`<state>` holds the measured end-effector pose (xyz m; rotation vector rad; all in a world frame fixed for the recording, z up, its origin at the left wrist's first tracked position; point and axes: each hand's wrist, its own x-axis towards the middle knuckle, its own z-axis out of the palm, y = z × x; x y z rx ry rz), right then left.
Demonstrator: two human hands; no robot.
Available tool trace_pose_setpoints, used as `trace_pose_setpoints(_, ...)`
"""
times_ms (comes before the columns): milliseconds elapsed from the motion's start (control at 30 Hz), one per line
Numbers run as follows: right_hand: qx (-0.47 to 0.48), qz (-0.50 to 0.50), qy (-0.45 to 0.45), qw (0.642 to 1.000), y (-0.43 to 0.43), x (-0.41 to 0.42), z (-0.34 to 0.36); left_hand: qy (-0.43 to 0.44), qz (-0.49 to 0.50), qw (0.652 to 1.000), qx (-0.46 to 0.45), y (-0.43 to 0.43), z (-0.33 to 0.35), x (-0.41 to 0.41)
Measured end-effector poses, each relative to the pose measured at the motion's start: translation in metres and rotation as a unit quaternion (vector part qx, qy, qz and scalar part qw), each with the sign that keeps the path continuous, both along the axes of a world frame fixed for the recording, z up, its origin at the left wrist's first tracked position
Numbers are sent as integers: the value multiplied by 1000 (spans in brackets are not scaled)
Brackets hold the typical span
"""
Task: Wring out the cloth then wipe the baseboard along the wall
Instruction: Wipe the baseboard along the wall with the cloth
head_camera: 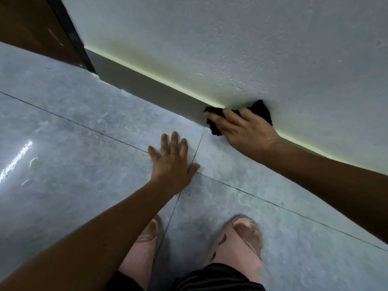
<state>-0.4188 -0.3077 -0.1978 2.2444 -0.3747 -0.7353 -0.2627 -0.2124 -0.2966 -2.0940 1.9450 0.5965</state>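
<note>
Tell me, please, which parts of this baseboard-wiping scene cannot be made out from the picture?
- Head view: most of the black cloth lies hidden under the right hand.
- Baseboard behind that hand and forearm is covered.
- Whether the cloth is damp cannot be told.
- Left hand: its palm faces the floor, unseen.

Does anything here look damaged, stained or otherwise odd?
Yes: the wall just above the baseboard carries a yellowish-green stain, and the right slipper looks cracked across its toe. Nothing is spilled.
</note>
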Motion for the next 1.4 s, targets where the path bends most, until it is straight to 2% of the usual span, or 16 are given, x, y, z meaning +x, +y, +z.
trace_pose_setpoints(67, 14, 0, -14, 1000, 0, 17, -5, -1, 7, 1000, -2, 2, -2, -4)
trace_pose_setpoints(200, 28, -18, 19, 999, -1, 31, -26, -15, 13, 1000, -2, 2, -5, -6)
trace_pose_setpoints(433, 25, -45, 73, 996, 3, -40, -30, 24, -14, 998, -49, 0, -9, -14)
trace_pose_setpoints(533, 5, -54, 48, 997, 3, -55, -25, 53, -65, 995, -54, -6, -10, -20)
trace_pose_setpoints(633, -25, -38, -33, 998, 2, -32, -16, 48, -96, 993, -39, -7, -12, -27)
trace_pose_setpoints(733, 3, -7, -49, 999, -1, -7, -22, 29, -95, 994, -37, -8, -13, -30)
trace_pose_setpoints(933, 30, -49, 57, 997, 5, -28, -35, 13, -100, 994, -37, -8, -11, -31)
trace_pose_setpoints(1100, 15, -52, 114, 992, 11, -69, -15, 3, -104, 994, -39, -6, -11, -34)
trace_pose_setpoints(1400, 8, -37, 20, 999, 6, -21, -20, 2, -99, 995, -32, -5, -8, -32)
